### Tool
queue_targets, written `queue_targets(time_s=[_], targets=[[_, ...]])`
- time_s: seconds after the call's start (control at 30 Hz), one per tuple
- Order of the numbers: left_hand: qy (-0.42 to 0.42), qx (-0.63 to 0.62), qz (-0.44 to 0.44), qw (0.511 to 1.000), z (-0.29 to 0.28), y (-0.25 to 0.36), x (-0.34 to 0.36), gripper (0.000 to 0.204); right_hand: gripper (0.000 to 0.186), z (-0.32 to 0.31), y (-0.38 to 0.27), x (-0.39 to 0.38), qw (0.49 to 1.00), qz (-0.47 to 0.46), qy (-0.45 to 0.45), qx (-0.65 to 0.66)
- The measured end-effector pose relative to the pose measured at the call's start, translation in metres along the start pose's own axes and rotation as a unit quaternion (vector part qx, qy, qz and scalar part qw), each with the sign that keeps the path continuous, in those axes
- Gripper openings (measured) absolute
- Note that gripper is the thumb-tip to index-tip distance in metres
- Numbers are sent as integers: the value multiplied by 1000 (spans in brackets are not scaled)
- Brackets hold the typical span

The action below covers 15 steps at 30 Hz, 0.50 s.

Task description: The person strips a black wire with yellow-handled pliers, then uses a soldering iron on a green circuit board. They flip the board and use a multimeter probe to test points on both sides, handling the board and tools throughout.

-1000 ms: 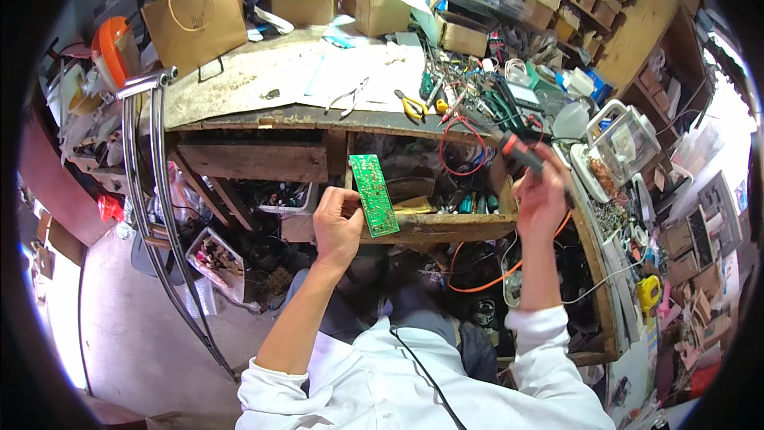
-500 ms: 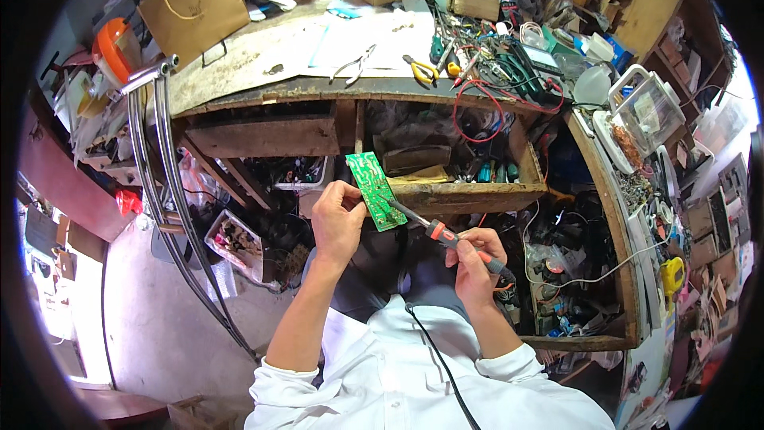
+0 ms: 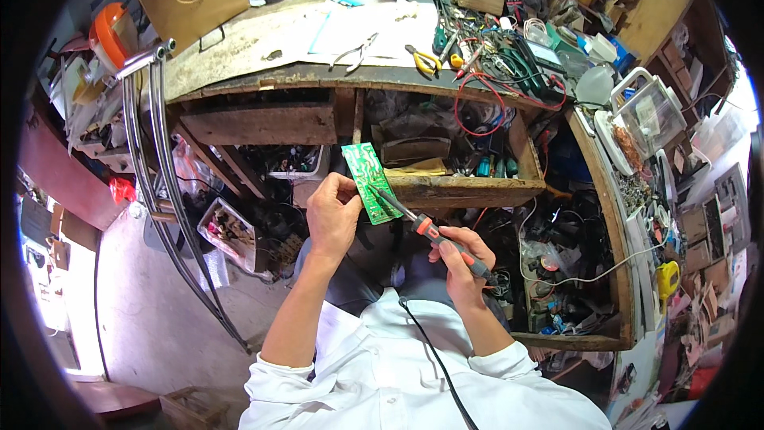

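A narrow green circuit board [image 3: 363, 171] is pinched along its left edge by my left hand [image 3: 333, 213], its copper-track side facing up. My right hand [image 3: 463, 259] grips a red and grey soldering iron [image 3: 430, 231] by the handle. The iron's metal shaft lies across the board, and its dark tip is over the middle of it; whether the tip touches the surface I cannot tell. Board and iron are held above my lap, in front of an open wooden drawer [image 3: 461, 191].
On the bench, bare-handled pliers [image 3: 356, 53] and yellow-handled cutters [image 3: 422, 60] lie near the edge, beside a red cable loop [image 3: 480, 104] and heaped tools. Bent metal tubes [image 3: 159, 143] stand at left. A clutter-filled drawer [image 3: 585, 342] sits at right, with a yellow tape measure [image 3: 668, 279] beyond.
The soldering iron's tip has shifted left and up across the board, and my right hand has moved left with it. My left hand and the board have moved slightly left.
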State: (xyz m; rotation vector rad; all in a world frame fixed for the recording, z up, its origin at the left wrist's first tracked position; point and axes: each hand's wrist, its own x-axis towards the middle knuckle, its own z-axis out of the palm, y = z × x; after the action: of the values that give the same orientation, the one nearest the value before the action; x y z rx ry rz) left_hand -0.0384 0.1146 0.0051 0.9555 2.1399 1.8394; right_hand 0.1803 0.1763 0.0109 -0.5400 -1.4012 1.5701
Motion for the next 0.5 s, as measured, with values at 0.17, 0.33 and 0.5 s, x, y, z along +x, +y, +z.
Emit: queue_targets(time_s=[0.17,0.33,0.5], targets=[[7,34,13,999,0,4,-1,12,22,0,-1,1,1000,18,-2,-8],[9,34,6,999,0,3,-1,13,21,-4,1,3,999,11,-25,-24],[14,58,24,998,0,11,-2,13,20,-2,-4,2,995,-33,-50,-83]])
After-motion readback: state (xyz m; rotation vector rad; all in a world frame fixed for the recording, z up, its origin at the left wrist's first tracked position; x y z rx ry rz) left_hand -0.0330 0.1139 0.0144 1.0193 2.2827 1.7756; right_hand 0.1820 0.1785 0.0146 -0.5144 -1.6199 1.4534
